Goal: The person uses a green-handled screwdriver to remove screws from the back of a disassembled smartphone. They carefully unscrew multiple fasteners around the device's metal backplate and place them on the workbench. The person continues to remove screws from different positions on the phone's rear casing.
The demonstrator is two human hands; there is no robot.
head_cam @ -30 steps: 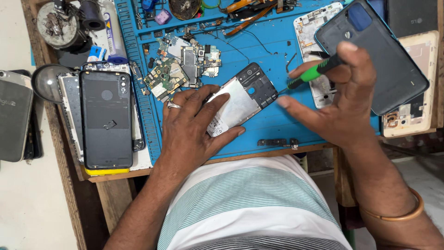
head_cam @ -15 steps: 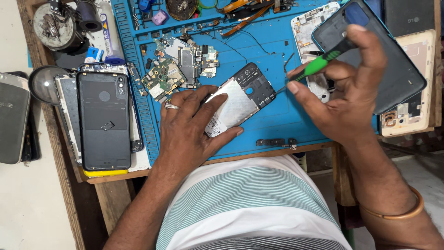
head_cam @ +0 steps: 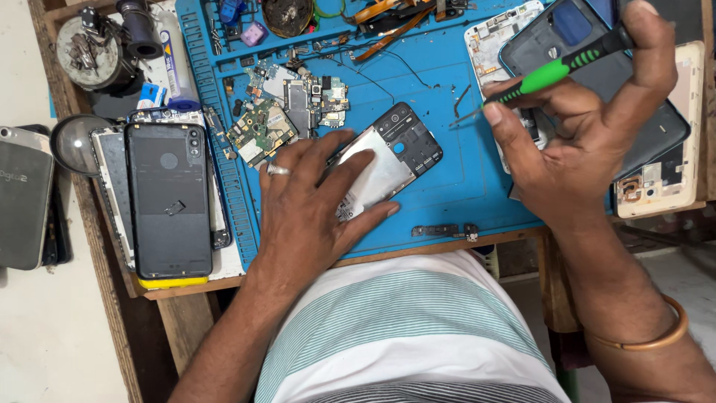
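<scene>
Hands first: two, both the person's own. The left hand (head_cam: pixel 309 198) lies flat with fingers spread, pressing down on one opened phone (head_cam: pixel 388 160) that lies at a slant near the middle of the blue work mat (head_cam: pixel 440 201); its metal plate and dark camera end show beyond the fingertips. The right hand (head_cam: pixel 582 142) pinches one green-handled screwdriver (head_cam: pixel 548 73) between thumb and bent fingers, with its thin tip pointing left and down, in the air above the mat and well to the right of the opened phone.

One dark back cover (head_cam: pixel 641 127) lies under the right hand, over a white phone frame (head_cam: pixel 496 45) and beside a pale phone frame (head_cam: pixel 664 186) at the table's right edge. Several loose circuit boards (head_cam: pixel 287 112) sit in a cluster just above the left hand; I cannot count them exactly. One black phone (head_cam: pixel 168 198) rests face down on a stack of other handsets at the left, and one grey phone (head_cam: pixel 22 205) lies further left, off the mat. One small metal bracket (head_cam: pixel 447 231) lies near the mat's front edge.

Against half a second ago, the right hand has risen and swung rightward, lifting the screwdriver tip away from the opened phone; the left hand has kept its place.

Open mat lies between the opened phone and the right hand. The front edge of the table runs just below the left wrist.
</scene>
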